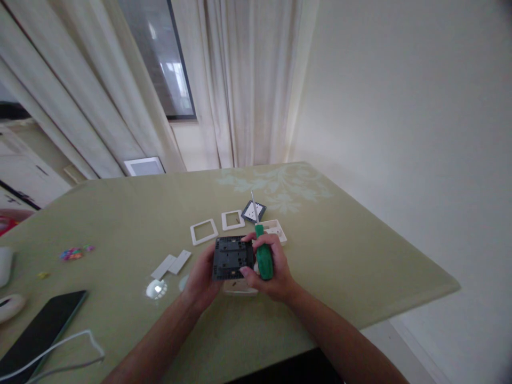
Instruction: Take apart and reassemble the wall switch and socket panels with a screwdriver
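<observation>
My left hand (200,277) grips the left side of a black square switch module (232,257), its back side up. On the module's right side, the fingers of my right hand (276,261) press against it, and the same hand holds a green-handled screwdriver (264,256) whose shaft points away from me. Partly hidden below the module is a white box (240,288). Beyond my right hand lies another white box (279,229), and behind it a socket module (254,212) with a white face. Two white frames (204,232) rest to the left of these.
Two white rocker plates (172,265) lie left of my left hand. Farther left are small colourful pieces (74,253), a dark tablet-like device (44,330) and a white cable (90,341). A wall (400,133) runs along the right of the table (340,256).
</observation>
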The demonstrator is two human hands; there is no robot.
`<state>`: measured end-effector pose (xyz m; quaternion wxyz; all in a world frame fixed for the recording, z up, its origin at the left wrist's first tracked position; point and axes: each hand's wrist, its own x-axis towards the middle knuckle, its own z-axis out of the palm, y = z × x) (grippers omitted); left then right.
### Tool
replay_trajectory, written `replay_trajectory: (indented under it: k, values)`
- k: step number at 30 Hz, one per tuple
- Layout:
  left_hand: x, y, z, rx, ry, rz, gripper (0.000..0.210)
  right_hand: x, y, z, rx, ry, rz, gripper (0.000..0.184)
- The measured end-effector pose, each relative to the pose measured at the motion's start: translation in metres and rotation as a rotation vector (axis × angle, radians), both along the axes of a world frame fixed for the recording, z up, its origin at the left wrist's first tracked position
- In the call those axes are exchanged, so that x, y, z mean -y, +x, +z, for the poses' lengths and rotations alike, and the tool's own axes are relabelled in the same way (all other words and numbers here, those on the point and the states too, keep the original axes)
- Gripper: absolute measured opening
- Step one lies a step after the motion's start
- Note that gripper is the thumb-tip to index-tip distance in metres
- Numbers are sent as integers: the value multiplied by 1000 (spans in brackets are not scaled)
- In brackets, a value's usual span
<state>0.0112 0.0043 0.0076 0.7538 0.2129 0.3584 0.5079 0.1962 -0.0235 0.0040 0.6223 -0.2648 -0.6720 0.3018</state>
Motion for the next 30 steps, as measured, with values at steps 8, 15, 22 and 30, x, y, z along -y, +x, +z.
replay_trajectory:
  k: [8, 15, 22, 30]
  values:
    - [-42, -37, 15, -127, 29, 234, 17, -11, 11, 6, -137, -81, -121, 44]
    - [-108, -45, -2, -562, 161, 286, 26, -16, 15, 9, -198, -120, -129, 42]
    - [-140, -53, -12, -943, 318, 184, 42, -19, 18, 7, -200, -158, -141, 42]
    - [-113, -93, 3, -1246, 518, 85, 62, -19, 17, 5, -222, -176, -151, 43]
